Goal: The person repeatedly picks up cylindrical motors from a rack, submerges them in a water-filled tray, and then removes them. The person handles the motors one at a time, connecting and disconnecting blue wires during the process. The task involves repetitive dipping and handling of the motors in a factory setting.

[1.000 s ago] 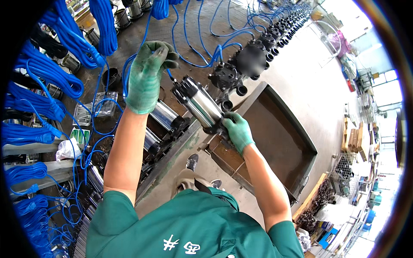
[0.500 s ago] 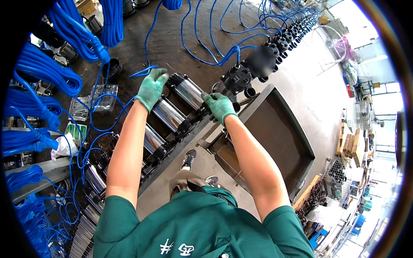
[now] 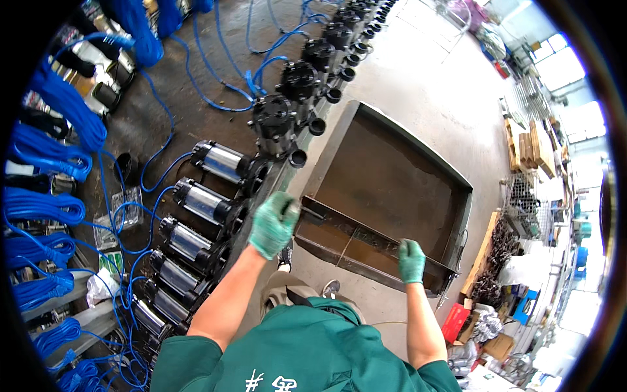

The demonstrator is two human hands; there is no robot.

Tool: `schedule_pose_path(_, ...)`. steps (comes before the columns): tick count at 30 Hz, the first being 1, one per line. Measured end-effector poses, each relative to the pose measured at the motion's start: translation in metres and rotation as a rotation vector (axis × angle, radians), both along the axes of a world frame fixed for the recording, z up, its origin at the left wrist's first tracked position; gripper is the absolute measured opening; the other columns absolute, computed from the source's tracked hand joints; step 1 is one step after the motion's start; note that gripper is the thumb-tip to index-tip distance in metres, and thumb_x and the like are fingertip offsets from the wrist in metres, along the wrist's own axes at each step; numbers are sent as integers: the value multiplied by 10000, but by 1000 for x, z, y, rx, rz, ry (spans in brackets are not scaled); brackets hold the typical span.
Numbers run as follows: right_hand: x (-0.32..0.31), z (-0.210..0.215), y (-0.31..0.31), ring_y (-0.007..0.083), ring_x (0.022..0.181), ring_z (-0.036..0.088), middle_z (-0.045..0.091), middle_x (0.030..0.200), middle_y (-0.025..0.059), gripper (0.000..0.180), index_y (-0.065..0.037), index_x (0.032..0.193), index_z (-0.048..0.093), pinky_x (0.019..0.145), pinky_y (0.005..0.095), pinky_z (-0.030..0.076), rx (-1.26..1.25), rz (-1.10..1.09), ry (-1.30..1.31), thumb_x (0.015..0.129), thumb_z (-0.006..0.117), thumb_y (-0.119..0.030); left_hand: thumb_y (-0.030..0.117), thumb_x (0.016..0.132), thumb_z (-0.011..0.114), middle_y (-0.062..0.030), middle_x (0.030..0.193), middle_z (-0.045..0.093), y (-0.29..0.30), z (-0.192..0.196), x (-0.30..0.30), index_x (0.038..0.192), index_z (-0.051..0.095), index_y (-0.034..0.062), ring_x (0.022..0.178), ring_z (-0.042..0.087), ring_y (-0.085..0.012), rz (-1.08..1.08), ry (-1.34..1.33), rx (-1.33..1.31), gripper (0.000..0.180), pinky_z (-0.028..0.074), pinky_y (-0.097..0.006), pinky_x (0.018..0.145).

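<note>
My left hand [image 3: 274, 225], in a green glove, is raised between the row of pumps and the near-left corner of a dark metal tank [image 3: 318, 171]. Its fingers are bent but apart, and I see nothing in them. My right hand [image 3: 411, 262], gloved too, overlaps the long bar [image 3: 369, 234] across the tank's near part. The fingers of this hand are closed; what is in them, if anything, is hidden. Brownish liquid fills the tank. To the left, silver-bodied motor pumps [image 3: 204, 201] with black ends and blue cables form a row.
Black pump heads with round outlets [image 3: 298, 159] continue the row away from me. Bundles of blue cable [image 3: 49, 209] hang at the left. A clear tray of small parts [image 3: 127, 206] lies beyond the motors. Boxes, a wire basket and wood stand along the right.
My view has turned right, toward the tank. Both hands have left the pumps: the left has come across to the tank's corner, the right to its bar.
</note>
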State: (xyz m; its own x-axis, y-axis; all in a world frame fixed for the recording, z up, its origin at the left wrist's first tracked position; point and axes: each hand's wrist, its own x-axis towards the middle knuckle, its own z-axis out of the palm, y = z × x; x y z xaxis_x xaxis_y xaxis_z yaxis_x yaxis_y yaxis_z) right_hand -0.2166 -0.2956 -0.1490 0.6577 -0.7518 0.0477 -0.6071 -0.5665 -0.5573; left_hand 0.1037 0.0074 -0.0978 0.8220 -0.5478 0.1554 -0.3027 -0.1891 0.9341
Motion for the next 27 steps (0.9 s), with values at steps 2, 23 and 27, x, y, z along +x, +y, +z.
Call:
schedule_pose_path(2,-51,-2,-36,389,888,693,713,981,198,183,-51,1055,723,816,460,555,-108,-48,-4,1022,660,-219,187,978,711,-164,881,687,-56,6,-19,970,681,49,820,675,-403,-106,-256,-35,141,544,-456,723)
schedule_pose_path(23,-97,-63,-154,426,674,656,677,757,172,424,-117,775,668,600,522,503,-238,-362,108,1043,600,-438,418,1067,501,-175,927,737,-222,-86,-35,932,664,110,896,699,-433,10,-364,1045,373,547,-560,790)
schedule_pose_path(27,-82,-62,-166,403,652,659,676,751,149,391,-121,759,663,576,505,504,-282,-365,117,1031,628,-401,421,1064,515,-179,928,735,-235,-88,-16,934,662,111,900,697,-434,-9,-372,1024,367,547,-554,790)
